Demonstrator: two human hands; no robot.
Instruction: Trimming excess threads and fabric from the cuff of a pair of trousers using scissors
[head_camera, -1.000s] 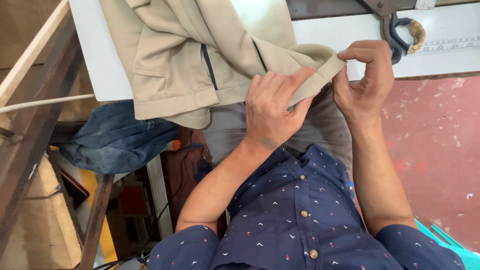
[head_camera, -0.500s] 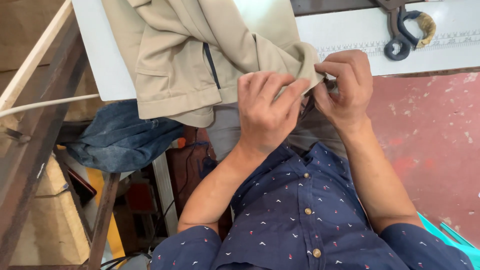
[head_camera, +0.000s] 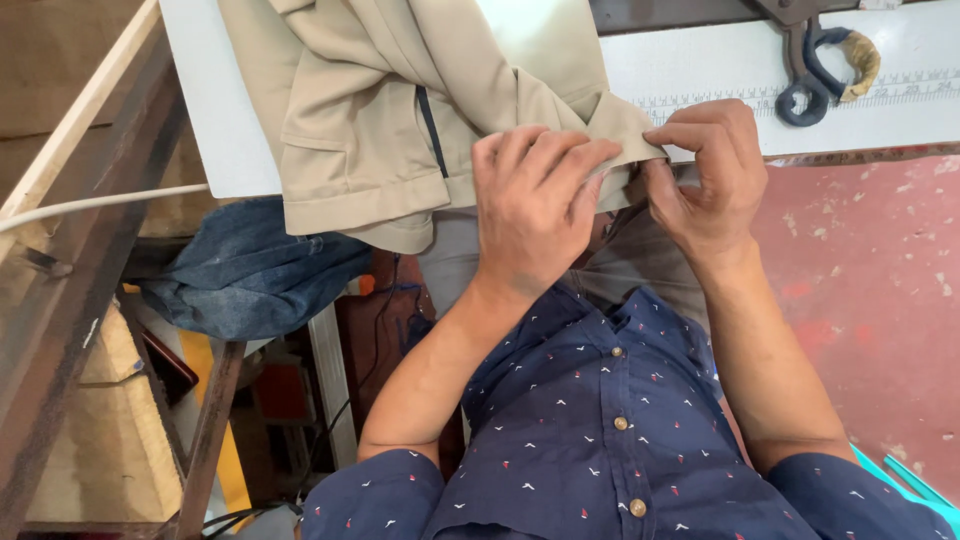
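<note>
Beige garment (head_camera: 400, 120), draped over the near edge of a white table (head_camera: 215, 120), one folded strip of its cloth pulled toward the body and pinched between two hands. Left hand (head_camera: 535, 205) closed over the strip from above, fingers curled down across the fold, thumb hidden beneath. Right hand (head_camera: 710, 180) closed on the same strip just beside the left, fingertips pressing its end against the thumb. Both grips tight on cloth, nothing else held.

Fold looking only part-made: the short stretch between the hands turned over and flattened, the rest of the garment hanging loose and rumpled off the table edge, a dark zip line showing in the slack portion. No stitching or pinning on the held strip to be made out from here, so the pressing of this edge judged still under way, most of the garment apparently left to handle.

Beyond the garment, on the table to its right, black shears (head_camera: 810, 70) with one wrapped handle, lying well apart from both hands, beside a printed ruler strip (head_camera: 880, 90). Below the garment to its left, a heap of blue denim (head_camera: 245, 275) on a lower shelf. Red floor (head_camera: 870, 280) under the table's right end.
</note>
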